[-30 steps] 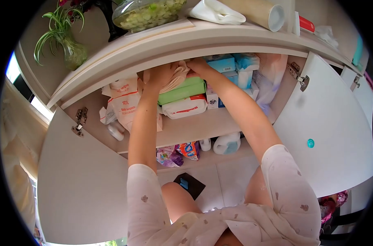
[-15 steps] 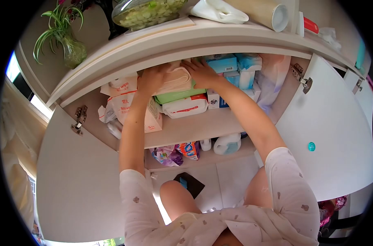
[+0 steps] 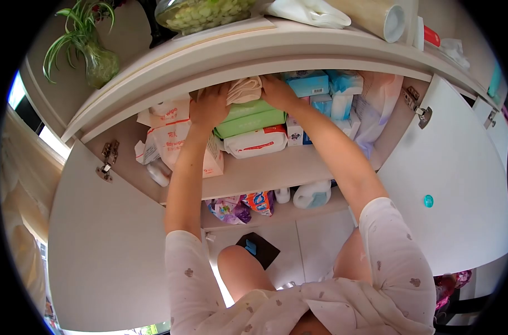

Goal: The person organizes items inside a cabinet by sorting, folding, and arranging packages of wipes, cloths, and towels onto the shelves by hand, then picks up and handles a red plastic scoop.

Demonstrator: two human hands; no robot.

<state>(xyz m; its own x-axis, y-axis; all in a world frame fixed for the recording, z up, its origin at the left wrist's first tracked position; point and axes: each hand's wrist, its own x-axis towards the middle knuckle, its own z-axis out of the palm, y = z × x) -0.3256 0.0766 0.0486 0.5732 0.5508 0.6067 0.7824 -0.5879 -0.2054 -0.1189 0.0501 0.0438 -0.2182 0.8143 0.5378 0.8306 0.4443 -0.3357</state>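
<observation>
Both hands reach into an open cabinet, onto its upper shelf (image 3: 276, 167). My left hand (image 3: 209, 106) and my right hand (image 3: 277, 91) press on either side of a folded beige cloth (image 3: 244, 89). The cloth lies on top of a stack of green wipe packs (image 3: 248, 118), with a white and red pack (image 3: 257, 142) underneath. Part of the cloth is hidden under the cabinet's top edge.
Blue tissue boxes (image 3: 310, 85) and a white bag (image 3: 379, 109) stand right of the stack, white and red bags (image 3: 173, 139) on the left. Bottles (image 3: 311, 195) and colourful packets (image 3: 243, 205) sit on the lower shelf. Cabinet doors (image 3: 449, 173) stand open on both sides. A potted plant (image 3: 89, 42) stands on top.
The folded cloth has been pushed further back on top of the green packs, and both hands have moved deeper into the shelf with it.
</observation>
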